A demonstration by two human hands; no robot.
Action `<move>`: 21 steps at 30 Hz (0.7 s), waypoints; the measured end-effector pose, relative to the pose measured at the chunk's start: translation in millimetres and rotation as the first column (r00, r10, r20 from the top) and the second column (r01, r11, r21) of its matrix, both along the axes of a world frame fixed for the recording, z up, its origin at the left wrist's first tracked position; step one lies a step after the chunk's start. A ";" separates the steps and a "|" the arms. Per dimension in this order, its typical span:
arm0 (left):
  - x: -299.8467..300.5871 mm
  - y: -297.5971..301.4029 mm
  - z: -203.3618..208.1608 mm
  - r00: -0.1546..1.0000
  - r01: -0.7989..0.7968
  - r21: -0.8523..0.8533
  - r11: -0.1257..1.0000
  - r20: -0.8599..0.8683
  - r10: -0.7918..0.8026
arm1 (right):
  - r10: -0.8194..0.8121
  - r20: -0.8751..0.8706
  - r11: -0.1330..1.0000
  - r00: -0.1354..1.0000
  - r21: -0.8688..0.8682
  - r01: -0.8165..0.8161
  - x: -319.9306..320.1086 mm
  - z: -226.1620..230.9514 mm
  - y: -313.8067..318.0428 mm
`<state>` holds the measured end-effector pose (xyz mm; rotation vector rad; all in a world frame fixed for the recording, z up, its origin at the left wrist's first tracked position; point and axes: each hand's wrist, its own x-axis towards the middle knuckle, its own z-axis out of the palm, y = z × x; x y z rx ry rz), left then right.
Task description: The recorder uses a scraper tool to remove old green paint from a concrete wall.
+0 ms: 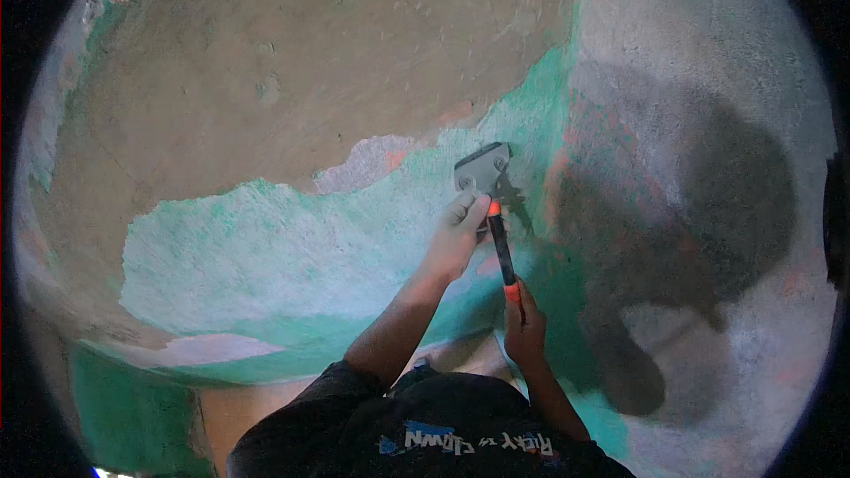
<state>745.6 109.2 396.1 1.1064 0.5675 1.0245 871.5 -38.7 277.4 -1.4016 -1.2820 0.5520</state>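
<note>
A scraper with a wide grey metal head [481, 170] and a black and orange handle [502, 252] lies against the painted wall [292, 252]. My left hand [458, 228] is closed at the neck of the scraper, just below its bolted head. Lower down, my right hand [524, 327] wraps round the end of the handle. The head's dark blade edge points up and slightly left, on the pale green paint. Part of the left hand's fingers is hidden behind its thumb side.
A large brown-grey bare patch [292, 71] spreads above the green paint, with a ragged border. To the right, a greyish wall area [708, 26] carries my shadow. At the lower left are a dark green section [133, 407] and a tan strip [239, 420].
</note>
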 end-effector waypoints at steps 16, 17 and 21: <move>6.2 -2.4 -14.6 0.990 -0.014 0.024 1.000 0.139 0.010 | 0.025 0.128 1.000 0.991 -0.010 -0.024 10.7 18.4 -9.2; 8.3 -1.2 -11.5 0.990 -0.015 0.028 1.000 0.139 0.011 | 0.036 0.137 0.997 0.990 -0.068 -0.026 11.9 19.9 -9.8; 9.3 -3.9 -5.6 0.990 -0.041 0.014 0.999 0.138 0.039 | 0.007 0.163 0.995 0.987 0.098 -0.024 12.8 23.5 -7.4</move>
